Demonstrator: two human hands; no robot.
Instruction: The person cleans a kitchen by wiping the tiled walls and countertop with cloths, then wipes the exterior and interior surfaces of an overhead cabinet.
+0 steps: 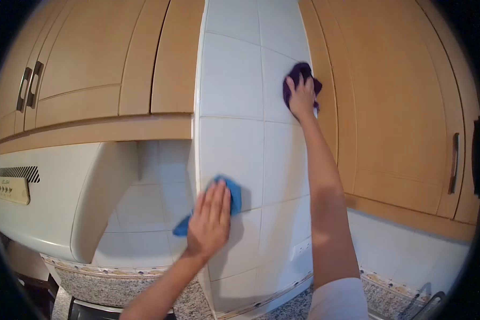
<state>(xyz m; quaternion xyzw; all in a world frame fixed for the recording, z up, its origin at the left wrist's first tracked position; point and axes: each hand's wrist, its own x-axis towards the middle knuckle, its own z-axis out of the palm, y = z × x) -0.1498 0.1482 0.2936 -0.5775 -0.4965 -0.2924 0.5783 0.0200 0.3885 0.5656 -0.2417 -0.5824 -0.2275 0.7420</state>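
Blue cloth is right under the left hand, which is pretty much flat against the white tiles, fingers together. Purple cloth is under the right hand, fingers spread, can't tell if gripping, wood cabinet just right of it.

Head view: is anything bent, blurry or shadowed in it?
Head view: wide-angle distortion bows the light-wood cupboard doors, and the corners go black; head view: the left hand and blue fabric cloth look slightly blurred; head view: that hand's soft shadow falls on the white rectangular wall tiles.
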